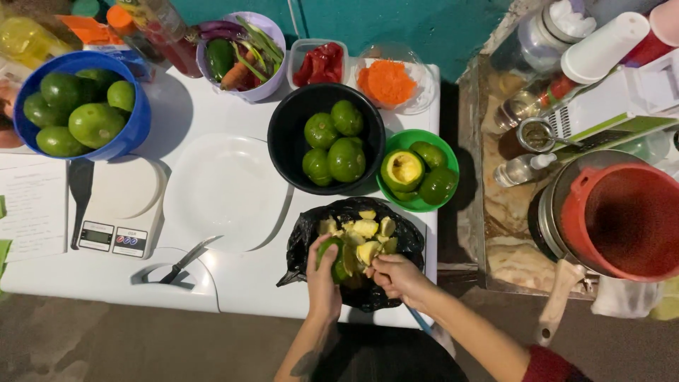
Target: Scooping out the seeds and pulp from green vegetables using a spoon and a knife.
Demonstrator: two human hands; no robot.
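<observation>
Two bare forearms are entering at six o'clock. The left hand [324, 272] is showing no ring, watch or glove, and its forearm is running uncovered down to the lower edge. A dark inked marking is showing on the inner side of that forearm, toward seven o'clock of the wrist; its design is too blurred to make out. The right hand [397, 276] is likewise wearing nothing on fingers or wrist. Its forearm is lying bare for most of its length, and toward five o'clock a dark red sleeve, knitted or ribbed by the look of it, is sitting pushed up near the elbow.
</observation>
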